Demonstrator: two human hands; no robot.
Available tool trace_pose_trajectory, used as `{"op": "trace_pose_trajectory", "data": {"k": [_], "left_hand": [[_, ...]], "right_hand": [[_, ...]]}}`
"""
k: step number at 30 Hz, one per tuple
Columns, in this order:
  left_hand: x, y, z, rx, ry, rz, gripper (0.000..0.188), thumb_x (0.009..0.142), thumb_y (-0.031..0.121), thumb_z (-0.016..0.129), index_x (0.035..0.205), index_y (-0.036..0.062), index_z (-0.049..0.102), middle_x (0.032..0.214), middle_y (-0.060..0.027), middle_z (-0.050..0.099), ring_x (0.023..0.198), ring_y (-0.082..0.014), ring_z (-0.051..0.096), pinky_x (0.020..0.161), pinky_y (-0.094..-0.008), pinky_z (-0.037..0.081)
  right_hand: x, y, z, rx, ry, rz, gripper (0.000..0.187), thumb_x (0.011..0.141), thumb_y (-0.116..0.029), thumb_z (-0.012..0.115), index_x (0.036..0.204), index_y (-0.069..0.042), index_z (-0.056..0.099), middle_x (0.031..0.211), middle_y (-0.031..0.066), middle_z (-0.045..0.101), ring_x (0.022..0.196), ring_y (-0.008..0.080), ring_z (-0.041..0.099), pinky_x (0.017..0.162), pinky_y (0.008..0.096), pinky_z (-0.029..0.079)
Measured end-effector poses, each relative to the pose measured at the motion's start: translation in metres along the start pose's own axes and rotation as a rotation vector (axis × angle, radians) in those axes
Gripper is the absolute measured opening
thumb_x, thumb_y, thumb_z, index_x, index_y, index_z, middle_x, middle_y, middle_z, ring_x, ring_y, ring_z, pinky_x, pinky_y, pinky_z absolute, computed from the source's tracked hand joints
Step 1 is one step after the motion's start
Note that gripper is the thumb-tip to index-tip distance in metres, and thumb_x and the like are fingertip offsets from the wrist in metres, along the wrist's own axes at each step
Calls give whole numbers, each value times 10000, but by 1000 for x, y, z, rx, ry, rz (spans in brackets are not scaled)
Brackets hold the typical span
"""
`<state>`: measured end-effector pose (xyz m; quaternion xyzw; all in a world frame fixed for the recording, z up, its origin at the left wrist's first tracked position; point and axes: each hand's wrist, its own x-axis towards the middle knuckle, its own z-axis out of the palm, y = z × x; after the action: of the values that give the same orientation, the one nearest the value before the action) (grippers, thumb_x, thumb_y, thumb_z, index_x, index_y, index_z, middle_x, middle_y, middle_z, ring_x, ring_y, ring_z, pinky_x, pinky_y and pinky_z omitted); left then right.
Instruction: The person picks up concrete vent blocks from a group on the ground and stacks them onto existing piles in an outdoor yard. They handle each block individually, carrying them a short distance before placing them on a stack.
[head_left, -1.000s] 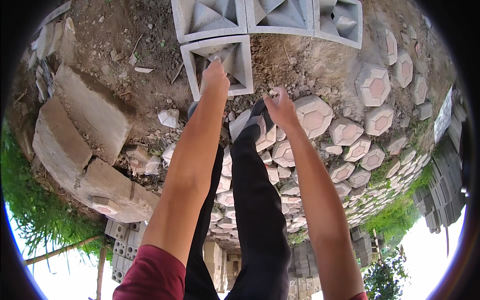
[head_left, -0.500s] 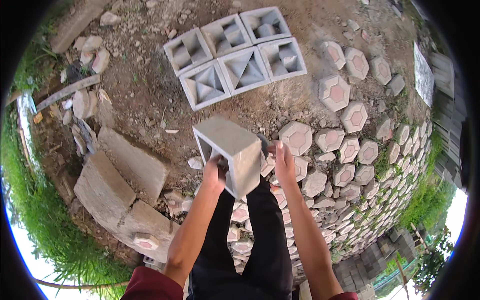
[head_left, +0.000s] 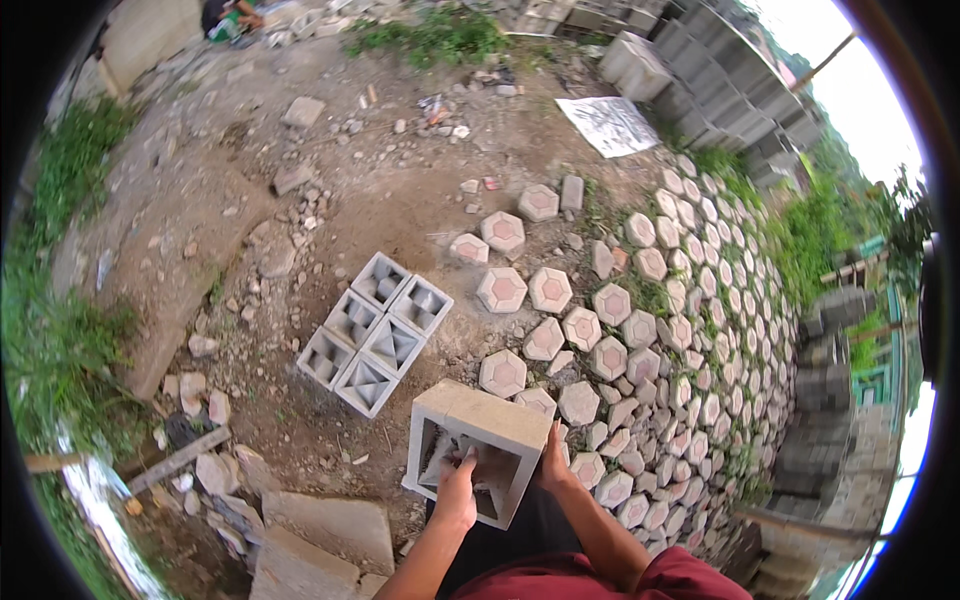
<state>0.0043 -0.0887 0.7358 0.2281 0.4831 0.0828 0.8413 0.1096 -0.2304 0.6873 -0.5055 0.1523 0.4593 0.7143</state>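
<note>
A grey concrete ventilation block (head_left: 480,403), square with a recessed front, is held up before my body, its open face turned toward me. My left hand (head_left: 458,488) reaches into the recess, its fingers closed on the inner part of the block. Against the outer right side lies my right hand (head_left: 556,462), fingers pressed along the wall; part of them is hidden. Ahead and to the left, several similar ventilation blocks (head_left: 373,333) sit close together on the dirt in two rows, recesses facing up.
Hexagonal pavers (head_left: 502,290) with pinkish centres cover the ground to the right, loose rubble among them. Broken concrete slabs (head_left: 328,530) lie at the lower left. Farther off are a pale sheet (head_left: 607,126) and stacked grey blocks (head_left: 715,80). Grass (head_left: 70,350) borders the left side.
My view has swung up and to the right, showing more ground ahead. The held block has turned its recess more toward me. My right hand now presses against its side.
</note>
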Motion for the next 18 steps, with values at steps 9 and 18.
{"op": "trace_pose_trajectory", "data": {"k": [9, 18], "left_hand": [[-122, 65, 137, 449, -583, 15, 829, 850, 336, 673, 1375, -83, 187, 1444, -201, 221, 1321, -225, 283, 1098, -355, 204], [-160, 157, 287, 1070, -888, 232, 538, 940, 380, 498, 1275, -40, 470, 1285, -207, 519, 1137, -245, 555, 895, -306, 457]], "right_hand": [[-91, -105, 10, 648, -337, -177, 929, 824, -778, 262, 1401, -56, 345, 1384, 160, 414, 1252, 344, 407, 1058, 486, 315], [-83, -139, -21, 658, -285, -260, 863, 858, -731, 262, 1388, -57, 367, 1361, 146, 436, 1228, 319, 428, 1044, 459, 333]]}}
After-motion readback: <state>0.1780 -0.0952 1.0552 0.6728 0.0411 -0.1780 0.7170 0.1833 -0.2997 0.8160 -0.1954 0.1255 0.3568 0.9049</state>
